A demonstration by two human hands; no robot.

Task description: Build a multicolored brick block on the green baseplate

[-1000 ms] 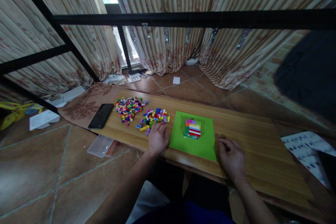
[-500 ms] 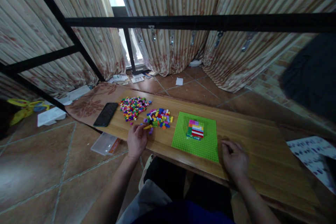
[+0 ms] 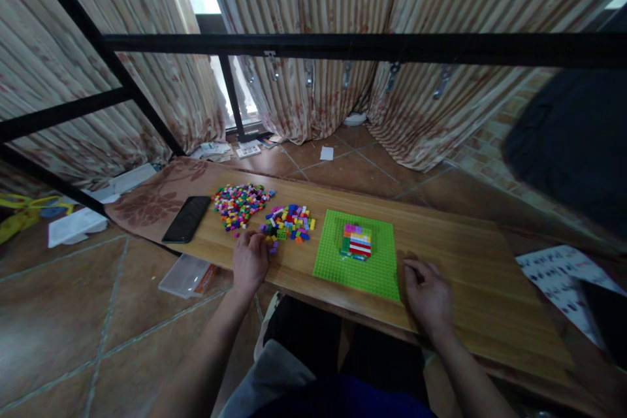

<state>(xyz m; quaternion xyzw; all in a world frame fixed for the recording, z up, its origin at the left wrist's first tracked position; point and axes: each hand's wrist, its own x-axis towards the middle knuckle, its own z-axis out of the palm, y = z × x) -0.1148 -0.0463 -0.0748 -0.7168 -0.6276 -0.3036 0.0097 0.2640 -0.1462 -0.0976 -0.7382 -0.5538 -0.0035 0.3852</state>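
My left hand [image 3: 251, 262] rests at the near edge of a pile of larger bricks [image 3: 294, 221], its fingers curled together; what they hold, if anything, is too small to make out. Beside it lies a purple brick [image 3: 273, 247]. A green baseplate [image 3: 382, 274] bears a small block of stacked bricks [image 3: 360, 245] in red, white, green, purple and yellow. To the right of the baseplate, my right hand [image 3: 428, 294] lies on the table with its fingers curled; nothing can be made out in them.
A heap of tiny bricks [image 3: 240, 204] and a black phone [image 3: 186, 219] lie on the left of the wooden table [image 3: 470, 274]. A clear plastic box [image 3: 183, 275] is on the floor. A dark metal bar [image 3: 313, 46] crosses beyond the table, before the curtains.
The whole view has shifted, moving the table scene slightly left. The yellow brick that showed at my left fingertips is now mostly hidden. My right hand stays beside the baseplate.
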